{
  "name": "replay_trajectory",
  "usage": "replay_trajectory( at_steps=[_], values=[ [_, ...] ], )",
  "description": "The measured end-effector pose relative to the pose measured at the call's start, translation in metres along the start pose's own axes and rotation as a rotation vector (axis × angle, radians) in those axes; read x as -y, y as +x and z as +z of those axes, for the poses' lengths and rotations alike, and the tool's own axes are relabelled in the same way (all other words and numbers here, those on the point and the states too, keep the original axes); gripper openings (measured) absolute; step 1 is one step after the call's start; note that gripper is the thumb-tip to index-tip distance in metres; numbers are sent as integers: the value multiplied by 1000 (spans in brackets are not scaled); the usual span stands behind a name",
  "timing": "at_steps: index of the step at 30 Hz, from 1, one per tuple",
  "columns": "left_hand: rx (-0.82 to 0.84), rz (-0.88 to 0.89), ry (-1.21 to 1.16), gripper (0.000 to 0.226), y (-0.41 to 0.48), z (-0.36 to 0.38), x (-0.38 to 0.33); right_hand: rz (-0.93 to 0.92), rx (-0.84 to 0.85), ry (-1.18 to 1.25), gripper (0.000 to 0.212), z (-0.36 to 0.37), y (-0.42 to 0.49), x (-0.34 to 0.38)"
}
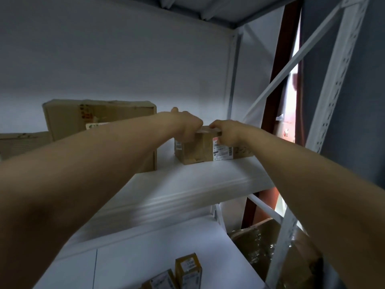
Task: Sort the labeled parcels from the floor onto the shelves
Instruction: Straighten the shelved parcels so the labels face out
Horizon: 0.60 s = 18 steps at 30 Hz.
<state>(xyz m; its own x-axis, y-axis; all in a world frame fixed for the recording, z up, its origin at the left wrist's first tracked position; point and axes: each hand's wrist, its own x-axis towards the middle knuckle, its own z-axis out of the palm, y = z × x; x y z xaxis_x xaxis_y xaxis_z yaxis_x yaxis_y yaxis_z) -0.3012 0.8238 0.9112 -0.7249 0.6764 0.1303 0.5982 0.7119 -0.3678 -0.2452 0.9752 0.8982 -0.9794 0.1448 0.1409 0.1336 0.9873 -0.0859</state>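
Arms, both bare, were stretched up and forward from the lower corners of the view, meeting at a small parcel (200,152) on the upper shelf (187,184). The left grip (188,126) was curled over the parcel's top left edge, knuckles upward, the heel of the hand running down the near left corner. The right grip (226,132) was curled over the top right edge, fingertips on the taped top and wrist bent slightly down. Both were clasping the parcel, and they nearly touched above its middle.

The small parcel was brown cardboard with a white printed label (221,151) on its near face. Its base was on the white shelf board, set back from the front lip and toward the right end. Just beside it on the left stood a large box (100,117), taller and partly hidden by the left forearm. A flatter box (20,142) lay at the far left.

On the lower shelf (145,247), at the bottom edge of the view, stood two little yellow boxes (188,270). A brown bundle wrapped in clear film (260,247) sat lower right, behind a white slotted post (337,80) with diagonal braces.
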Motion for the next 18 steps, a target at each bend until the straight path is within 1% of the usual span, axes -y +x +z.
replay_trajectory(
  at_steps=[2,5,10,13,15,18],
  values=[
    [-3,9,12,35,-1,1,-1,17,-34,-82,62,0,4,2],
    [-59,5,56,41,-7,-3,0,-17,-42,-142,57,-4,6,7],
    [33,3,9,44,-16,-7,0,-60,66,7,56,-2,10,6],
    [23,4,49,47,-18,-10,4,-118,48,-4,61,-4,15,14],
    [25,-5,100,53,-22,-13,9,-160,45,-10,65,-4,15,24],
    [53,-12,146,64,-27,-14,19,-201,54,-42,63,-3,14,37]
  ],
)
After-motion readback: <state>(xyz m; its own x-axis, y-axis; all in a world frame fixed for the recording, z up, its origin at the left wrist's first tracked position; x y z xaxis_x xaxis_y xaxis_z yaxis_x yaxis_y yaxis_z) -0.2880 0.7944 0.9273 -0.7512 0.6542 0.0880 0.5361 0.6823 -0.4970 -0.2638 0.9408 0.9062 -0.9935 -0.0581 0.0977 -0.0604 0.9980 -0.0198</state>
